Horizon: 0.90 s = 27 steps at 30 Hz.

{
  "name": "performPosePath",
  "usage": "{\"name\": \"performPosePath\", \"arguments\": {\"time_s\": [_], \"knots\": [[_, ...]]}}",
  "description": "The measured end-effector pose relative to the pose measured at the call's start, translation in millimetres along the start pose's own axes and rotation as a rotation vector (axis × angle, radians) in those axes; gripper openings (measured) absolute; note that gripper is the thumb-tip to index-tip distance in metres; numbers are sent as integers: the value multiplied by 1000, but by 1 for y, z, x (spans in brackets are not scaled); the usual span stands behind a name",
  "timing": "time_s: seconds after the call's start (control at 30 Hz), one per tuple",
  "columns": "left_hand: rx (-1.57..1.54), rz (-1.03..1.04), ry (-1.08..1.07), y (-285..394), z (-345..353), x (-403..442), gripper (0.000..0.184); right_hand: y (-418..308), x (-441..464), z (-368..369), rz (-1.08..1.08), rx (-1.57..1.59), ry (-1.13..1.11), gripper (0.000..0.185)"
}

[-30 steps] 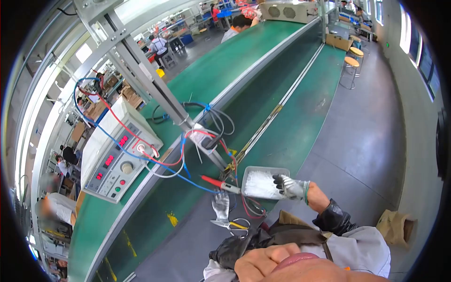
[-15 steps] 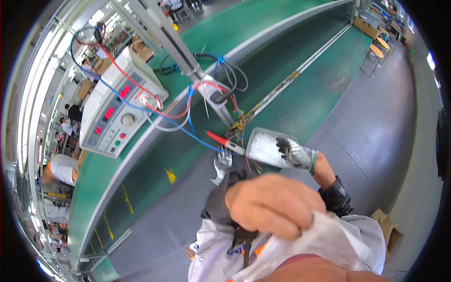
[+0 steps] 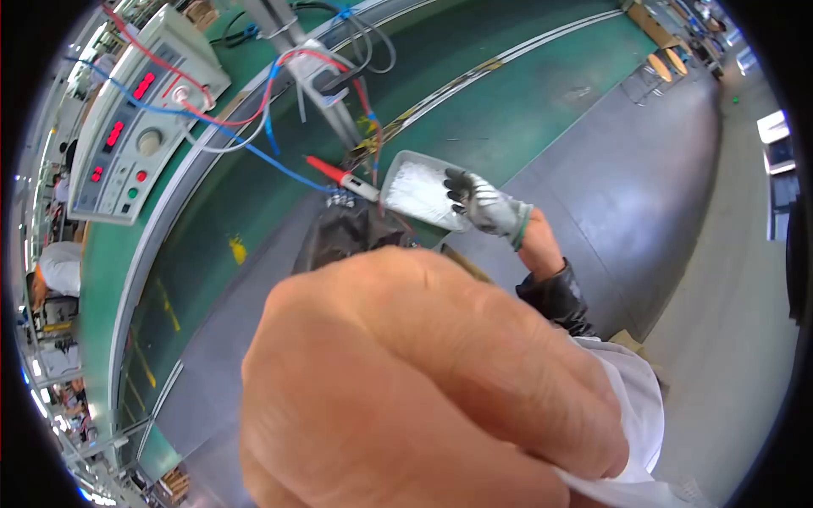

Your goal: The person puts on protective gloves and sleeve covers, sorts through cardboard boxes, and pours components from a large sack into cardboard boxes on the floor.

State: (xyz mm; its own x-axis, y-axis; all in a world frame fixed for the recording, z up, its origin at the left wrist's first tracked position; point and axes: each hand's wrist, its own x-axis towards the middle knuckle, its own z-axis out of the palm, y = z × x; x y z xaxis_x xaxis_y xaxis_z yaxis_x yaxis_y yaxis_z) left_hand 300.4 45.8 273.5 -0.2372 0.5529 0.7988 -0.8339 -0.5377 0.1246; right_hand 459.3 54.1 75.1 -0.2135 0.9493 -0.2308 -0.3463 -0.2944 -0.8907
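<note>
My left hand (image 3: 340, 199), in a grey-white glove, lies near a red-and-white probe-like tool (image 3: 340, 179); only its fingers show, apart, and the rest is hidden behind a dark sleeve. My right hand (image 3: 493, 208), in a grey glove with dark fingertips, is at the right side of a shallow light-coloured tray (image 3: 391, 174). Its fingers are bent and spread over the tray, with nothing visible in them. Many small white pieces (image 3: 421, 195) fill the tray. Another person's large bare hand (image 3: 406, 364) is close to the camera with curled fingers, covering much of the lower view.
A white power unit (image 3: 140, 127) with red digits stands on the green bench (image 3: 542, 102) at left. Red and blue cables (image 3: 246, 140) run from it towards a metal post (image 3: 330, 93). Round stools (image 3: 665, 66) stand far right. A person (image 3: 59, 267) sits far left.
The other person's bare hand has come nearer and covers more of the view. The camera has shifted, so the bench and tray appear higher and further left. My left hand is now more hidden.
</note>
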Motion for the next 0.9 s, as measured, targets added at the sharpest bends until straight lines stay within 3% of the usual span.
{"name": "performPosePath", "arguments": {"time_s": [0.3,0.33,0.4,0.53,0.67,0.7,0.77,0.87,0.9], "knots": [[205,-97,192,43,-78,2,41,-8,7,6,44,-13,-56,33],[217,-113,246,49,-84,-9,44,-8,0,4,88,-35,-33,33],[217,-170,381,54,-94,-43,48,-14,-8,8,-28,41,-46,34],[224,-305,649,74,-113,-125,57,-6,-6,-6,46,15,-11,35],[263,-337,823,100,-146,-168,66,-125,-17,137,31,32,-32,34],[259,-343,839,105,-169,-180,68,-64,-6,53,17,30,-30,34],[230,-366,840,95,-220,-184,73,-40,10,-3,-47,25,-11,34],[208,-429,878,91,-302,-212,80,-47,7,-11,-98,34,34,33],[211,-446,907,92,-274,-244,82,-66,5,27,-97,37,42,33]]}}
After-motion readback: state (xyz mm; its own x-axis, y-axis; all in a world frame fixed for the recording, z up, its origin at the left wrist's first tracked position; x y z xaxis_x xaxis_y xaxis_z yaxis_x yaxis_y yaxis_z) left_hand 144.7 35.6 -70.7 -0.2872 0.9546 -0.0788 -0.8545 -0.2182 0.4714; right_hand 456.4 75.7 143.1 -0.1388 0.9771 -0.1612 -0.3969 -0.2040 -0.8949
